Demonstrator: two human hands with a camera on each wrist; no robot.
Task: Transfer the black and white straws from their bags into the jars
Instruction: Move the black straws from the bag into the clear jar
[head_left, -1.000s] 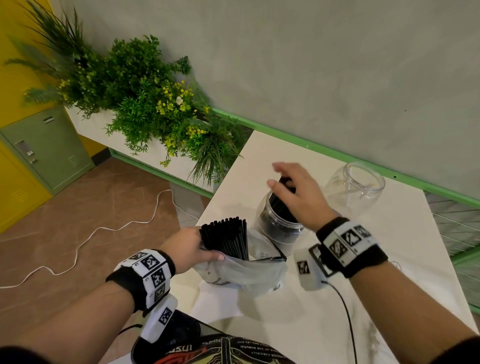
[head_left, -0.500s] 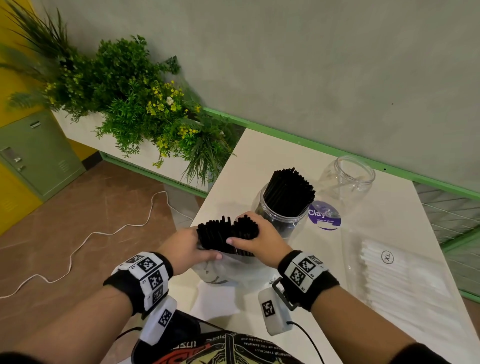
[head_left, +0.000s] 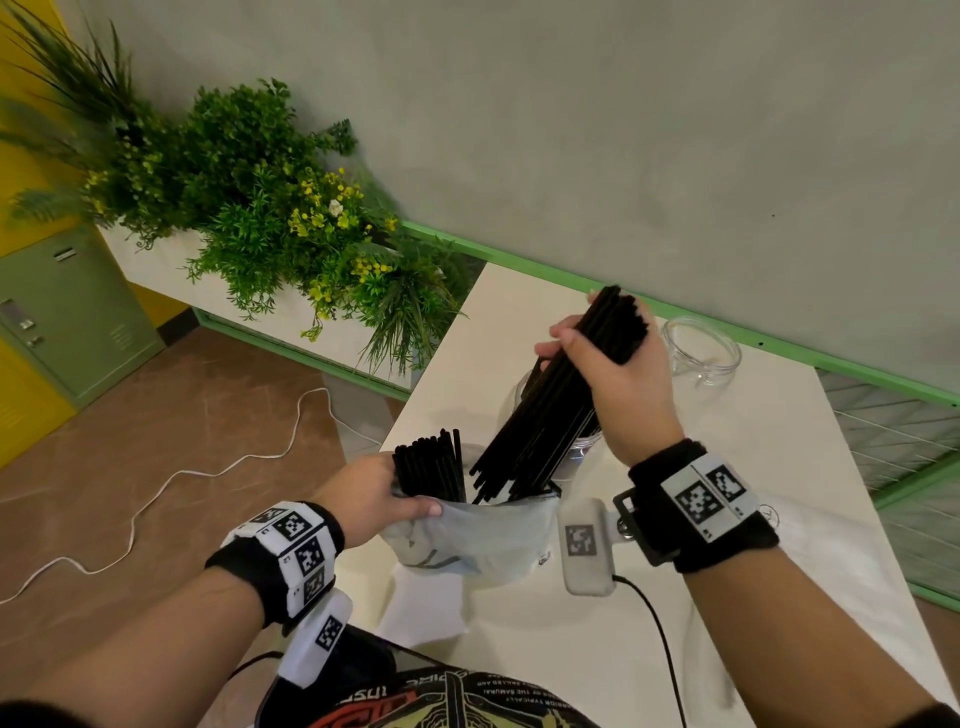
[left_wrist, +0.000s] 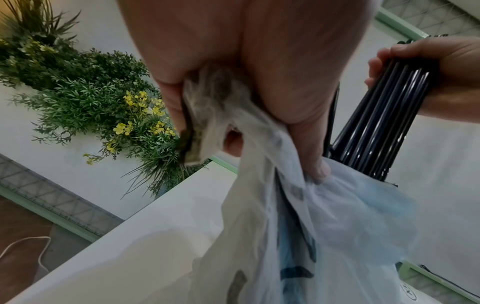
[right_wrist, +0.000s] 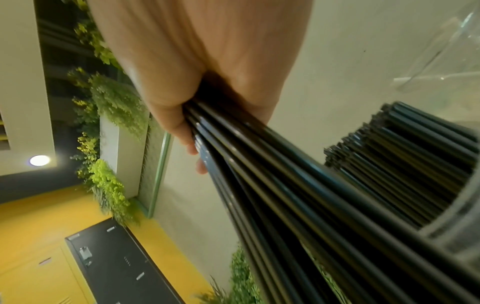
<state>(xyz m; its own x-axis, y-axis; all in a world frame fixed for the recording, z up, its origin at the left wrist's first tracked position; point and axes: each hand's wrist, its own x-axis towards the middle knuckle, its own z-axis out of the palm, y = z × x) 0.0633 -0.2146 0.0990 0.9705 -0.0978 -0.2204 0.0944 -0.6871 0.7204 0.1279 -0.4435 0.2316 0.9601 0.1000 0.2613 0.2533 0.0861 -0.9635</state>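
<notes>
From the head view, the right hand (head_left: 623, 384) grips a bundle of black straws (head_left: 550, 410), tilted, its lower ends at the mouth of the plastic bag (head_left: 467, 535) on the bench (head_left: 571, 649). The left hand (head_left: 363, 493) pinches the bag's edge beside the remaining straws (head_left: 428, 465). An empty jar (head_left: 701, 353) stands behind.

The left wrist view shows thumb and fingers (left_wrist: 309, 160) pinching the plastic.

The right wrist view shows fingers (right_wrist: 179, 123) curled round the bundle, next to a jar of straws (right_wrist: 415, 174).

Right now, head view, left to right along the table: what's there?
left hand → black straws left in the bag → bundle of black straws held by right hand → empty clear jar.
</notes>
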